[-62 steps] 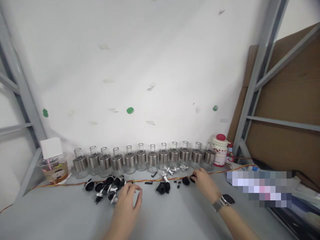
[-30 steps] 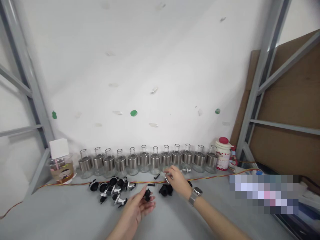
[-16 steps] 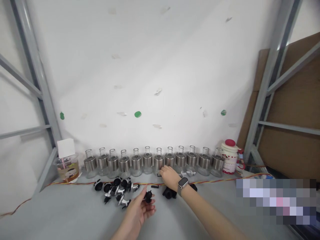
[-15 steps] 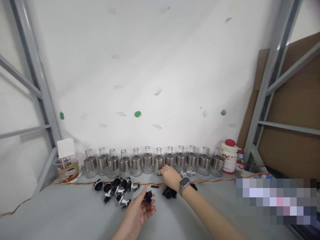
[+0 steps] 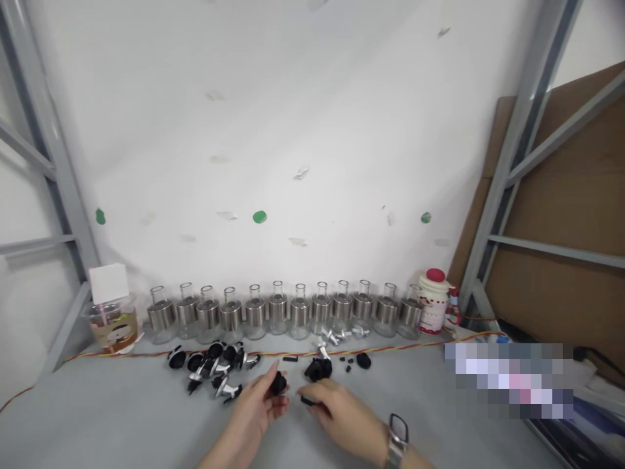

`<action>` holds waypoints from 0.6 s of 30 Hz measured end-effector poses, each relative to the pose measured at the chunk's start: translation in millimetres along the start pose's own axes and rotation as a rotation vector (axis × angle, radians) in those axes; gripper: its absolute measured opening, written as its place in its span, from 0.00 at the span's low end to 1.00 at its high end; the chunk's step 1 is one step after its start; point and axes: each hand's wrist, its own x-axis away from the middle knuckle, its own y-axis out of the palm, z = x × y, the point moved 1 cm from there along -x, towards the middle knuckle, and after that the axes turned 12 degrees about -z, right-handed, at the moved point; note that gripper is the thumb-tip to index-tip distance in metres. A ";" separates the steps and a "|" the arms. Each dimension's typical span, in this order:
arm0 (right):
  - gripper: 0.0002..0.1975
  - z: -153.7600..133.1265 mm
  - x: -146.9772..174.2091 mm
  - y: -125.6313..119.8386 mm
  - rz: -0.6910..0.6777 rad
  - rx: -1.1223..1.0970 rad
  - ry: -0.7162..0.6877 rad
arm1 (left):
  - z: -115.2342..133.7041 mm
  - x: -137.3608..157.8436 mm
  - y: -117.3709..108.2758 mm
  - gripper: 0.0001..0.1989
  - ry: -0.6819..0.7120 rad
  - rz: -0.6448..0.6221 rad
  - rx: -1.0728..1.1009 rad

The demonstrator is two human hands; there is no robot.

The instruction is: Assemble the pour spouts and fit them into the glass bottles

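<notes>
While right hand (image 5: 344, 415) pinches strip (image 5: 306, 400), half-curled left hand (image 5: 254, 405) holds fitting (image 5: 278, 383).

Workshop-type bench for small parts: loose black and silver fittings (image 5: 215, 350) lie left of and beyond the left hand (image 5: 254, 405) on a gray worktop (image 5: 161, 423); matching metal-sleeved glass bottles (image 5: 300, 314) stand in a row beyond both hands; bare metal framing (image 5: 51, 130) rises farther left, brown board (image 5: 561, 195) beyond the right hand (image 5: 344, 417).

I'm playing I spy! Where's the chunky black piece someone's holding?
In the head view, the chunky black piece is low, just left of centre, in the left hand, with the right hand to its right.
</notes>
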 end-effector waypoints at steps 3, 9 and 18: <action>0.17 -6.4 -1.6 1.4 -0.009 0.119 -0.041 | -3.2 1.8 3.0 0.15 -0.047 -0.030 -0.023; 0.14 23.0 -2.5 -24.0 0.323 0.199 0.056 | -16.2 0.0 3.8 0.17 -0.126 -0.026 -0.107; 0.15 55.8 -31.3 -38.1 0.350 0.195 0.177 | -12.5 -8.8 -1.3 0.23 -0.161 0.008 -0.116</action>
